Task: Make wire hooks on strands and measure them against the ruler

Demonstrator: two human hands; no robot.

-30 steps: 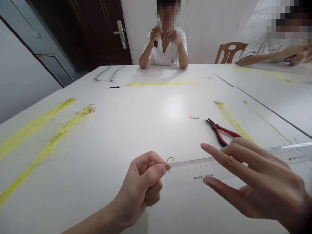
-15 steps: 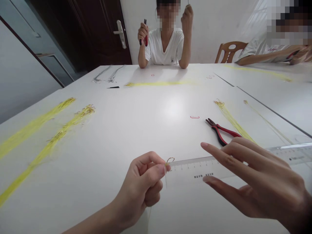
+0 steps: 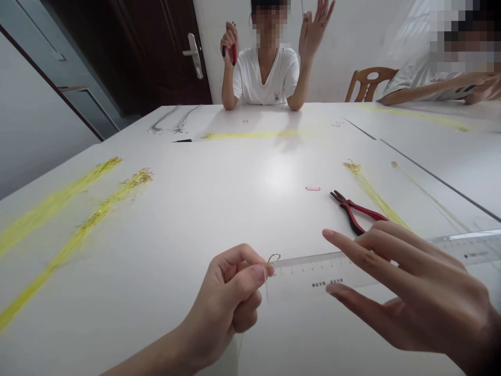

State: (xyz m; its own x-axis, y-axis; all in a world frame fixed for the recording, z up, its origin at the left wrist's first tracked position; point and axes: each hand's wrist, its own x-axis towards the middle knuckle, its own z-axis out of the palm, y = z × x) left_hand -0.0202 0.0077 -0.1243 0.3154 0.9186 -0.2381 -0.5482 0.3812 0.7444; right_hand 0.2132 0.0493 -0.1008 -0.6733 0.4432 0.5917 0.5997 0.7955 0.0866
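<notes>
My left hand [image 3: 237, 292] pinches a small gold-coloured fish hook [image 3: 274, 256] between thumb and index finger. The hook's bend stands up past the fingertips. A thin pale line [image 3: 266, 292] hangs from the pinch, and more of it shows under the hand. The hook is at the left end of a clear plastic ruler [image 3: 301, 270] on the table. Over the ruler's middle, my right hand [image 3: 415, 287] is open, with thumb and fingers apart. Just beyond that hand lies a pair of pliers [image 3: 354, 208] with red and black handles, partly covered by the fingers.
Bundles of yellow line with hooks lie at left [image 3: 99, 209] and right [image 3: 370, 189]. A small red-edged mark [image 3: 312, 188] is on the white table [image 3: 219, 198]. Across it, a person [image 3: 266, 78] holds pliers; another person [image 3: 422, 86] sits at far right.
My hands, the hook and the ruler have stayed in place. The person opposite has opened and spread the raised hand at the right, and tilted the pliers in the other.
</notes>
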